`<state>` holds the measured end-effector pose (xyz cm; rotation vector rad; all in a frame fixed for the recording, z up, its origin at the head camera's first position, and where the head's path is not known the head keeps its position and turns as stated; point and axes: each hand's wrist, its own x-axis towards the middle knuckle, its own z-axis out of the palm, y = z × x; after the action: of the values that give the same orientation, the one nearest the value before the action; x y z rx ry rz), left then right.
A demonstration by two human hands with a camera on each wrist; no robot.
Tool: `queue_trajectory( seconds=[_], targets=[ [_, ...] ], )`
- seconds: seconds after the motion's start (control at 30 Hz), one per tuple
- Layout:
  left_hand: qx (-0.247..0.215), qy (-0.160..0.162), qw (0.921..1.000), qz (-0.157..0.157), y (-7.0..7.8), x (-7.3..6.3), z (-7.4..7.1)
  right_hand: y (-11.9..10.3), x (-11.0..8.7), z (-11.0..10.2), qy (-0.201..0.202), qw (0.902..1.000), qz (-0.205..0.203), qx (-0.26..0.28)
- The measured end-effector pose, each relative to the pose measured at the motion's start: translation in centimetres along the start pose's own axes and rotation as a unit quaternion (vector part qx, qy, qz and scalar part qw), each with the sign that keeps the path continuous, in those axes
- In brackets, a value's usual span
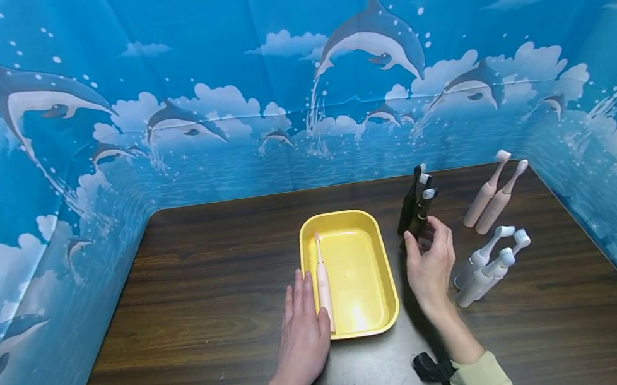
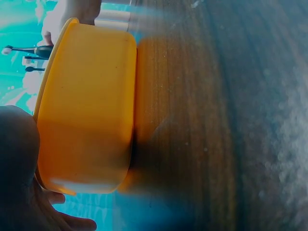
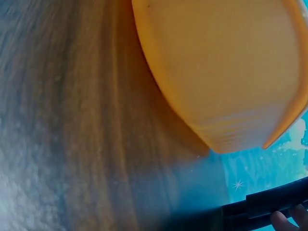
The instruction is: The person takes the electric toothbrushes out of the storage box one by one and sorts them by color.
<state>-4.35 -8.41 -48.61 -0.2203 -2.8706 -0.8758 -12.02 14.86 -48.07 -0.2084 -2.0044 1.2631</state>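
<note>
My left hand [image 1: 304, 336] lies with straight fingers along the left rim of a yellow tray [image 1: 393, 297], thumb near the rim. Inside the tray, a pink electric toothbrush [image 1: 324, 289] rests along the left side, its head pointing away. To the right of the tray, my right hand [image 1: 431, 264] pinches the nearest of three black electric toothbrushes [image 1: 419, 218] low on its handle, between thumb and fingers. The black toothbrushes stand upright close together. Dark handles [image 3: 276, 199] with fingertips [image 3: 280, 222] against them show in the right wrist view.
Two pink electric toothbrushes [image 1: 494, 203] stand at the back right. Nearer, three white electric toothbrushes [image 1: 484, 277] stand just right of my right hand. A blue dolphin-print cloth [image 1: 286, 93] borders the dark wooden table [image 1: 210, 280] at the back and sides.
</note>
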Motion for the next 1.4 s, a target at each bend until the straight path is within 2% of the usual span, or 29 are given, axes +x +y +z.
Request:
queue_trajectory(
  seconds=[0.3, 0.9, 1.4],
  targets=[
    [-0.003, 0.003, 1.0000, 0.000, -0.1, 0.0, 0.0, 0.9, 0.1, 0.8, -0.003, 0.9991, 0.031, -0.029],
    [-0.005, -0.010, 0.9998, -0.014, -0.1, 0.1, 0.0, 1.6, 0.3, 1.5, 0.007, 0.9977, 0.012, -0.066],
    [-0.005, -0.012, 0.9998, -0.012, -0.1, 0.1, 0.1, 1.6, 0.6, 1.5, 0.009, 0.9967, 0.040, -0.070]
  ],
)
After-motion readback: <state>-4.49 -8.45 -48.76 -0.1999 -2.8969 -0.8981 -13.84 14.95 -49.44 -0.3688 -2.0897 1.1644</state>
